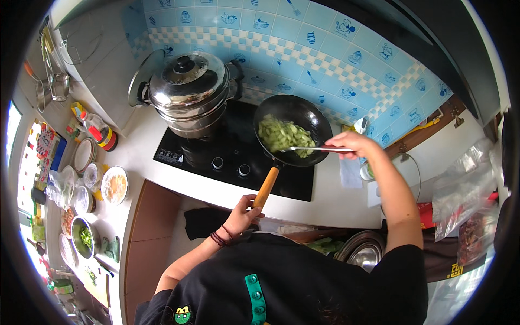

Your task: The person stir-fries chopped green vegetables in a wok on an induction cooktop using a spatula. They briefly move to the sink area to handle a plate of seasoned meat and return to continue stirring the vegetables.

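Note:
A black wok (290, 103) sits on the right side of a black glass cooktop (195, 156). Chopped pale-green vegetable pieces (280, 132) lie in it, heaped toward its left and lower side. My left hand (243, 215) grips the end of the wok's wooden handle (266, 187). Over the wok's right rim, my right hand (351, 143) holds a metal spatula (302, 148) with a reddish handle. The spatula's head is among the vegetables and partly hidden by them.
Left of the wok stands a lidded steel steamer pot (189, 87), with a glass lid (140, 79) leaning behind it. A sauce bottle (99, 132), covered plates (115, 185) and a steel bowl of chopped greens (85, 237) are on the left counter. A range hood (438, 44) overhangs the upper right.

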`<action>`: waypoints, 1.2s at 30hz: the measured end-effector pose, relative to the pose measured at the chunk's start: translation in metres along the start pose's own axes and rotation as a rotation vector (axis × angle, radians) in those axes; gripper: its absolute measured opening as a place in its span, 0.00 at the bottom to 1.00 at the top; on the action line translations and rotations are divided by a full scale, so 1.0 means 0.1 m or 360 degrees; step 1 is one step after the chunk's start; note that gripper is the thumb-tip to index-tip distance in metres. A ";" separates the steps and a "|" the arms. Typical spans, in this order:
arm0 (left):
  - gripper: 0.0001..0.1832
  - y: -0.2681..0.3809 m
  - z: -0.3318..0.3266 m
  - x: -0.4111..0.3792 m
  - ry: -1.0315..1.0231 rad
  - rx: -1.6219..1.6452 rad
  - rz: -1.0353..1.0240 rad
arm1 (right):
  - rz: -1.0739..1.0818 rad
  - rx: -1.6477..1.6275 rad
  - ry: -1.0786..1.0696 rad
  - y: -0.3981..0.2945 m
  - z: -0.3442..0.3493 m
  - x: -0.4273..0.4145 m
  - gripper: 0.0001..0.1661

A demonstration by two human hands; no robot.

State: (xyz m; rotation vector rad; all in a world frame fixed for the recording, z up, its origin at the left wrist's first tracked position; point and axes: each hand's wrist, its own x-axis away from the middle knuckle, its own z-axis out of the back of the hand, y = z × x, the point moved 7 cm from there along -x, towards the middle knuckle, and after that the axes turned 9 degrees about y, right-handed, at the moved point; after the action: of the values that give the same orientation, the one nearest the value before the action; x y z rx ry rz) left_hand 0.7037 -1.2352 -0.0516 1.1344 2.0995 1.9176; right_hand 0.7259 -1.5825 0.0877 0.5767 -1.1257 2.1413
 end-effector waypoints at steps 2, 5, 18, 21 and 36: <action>0.23 0.02 0.00 0.01 -0.0016 -0.0043 -0.0025 | -0.0042 -0.0329 0.0053 0.05 -0.11 -0.08 0.16; 0.24 0.03 0.02 0.05 -0.0026 -0.0041 -0.0042 | -0.0107 -0.0386 0.0052 0.11 -0.07 -0.02 0.16; 0.25 0.00 0.02 0.06 -0.0032 -0.0014 -0.0028 | 0.0246 0.0210 0.0693 0.41 0.14 -0.35 0.15; 0.24 0.01 -0.02 0.03 -0.0094 -0.0042 -0.0038 | 0.0977 0.0460 0.1253 0.49 -0.08 -0.48 0.16; 0.24 -0.01 0.01 0.05 -0.0067 -0.0047 -0.0010 | 0.0765 0.1086 0.1306 0.22 -0.71 0.24 0.20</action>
State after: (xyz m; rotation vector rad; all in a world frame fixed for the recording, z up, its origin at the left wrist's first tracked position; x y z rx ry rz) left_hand 0.6999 -1.2314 -0.0502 1.1504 2.0445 1.8983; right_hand 0.6879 -1.5238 0.0526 -0.3575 -0.0564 2.7592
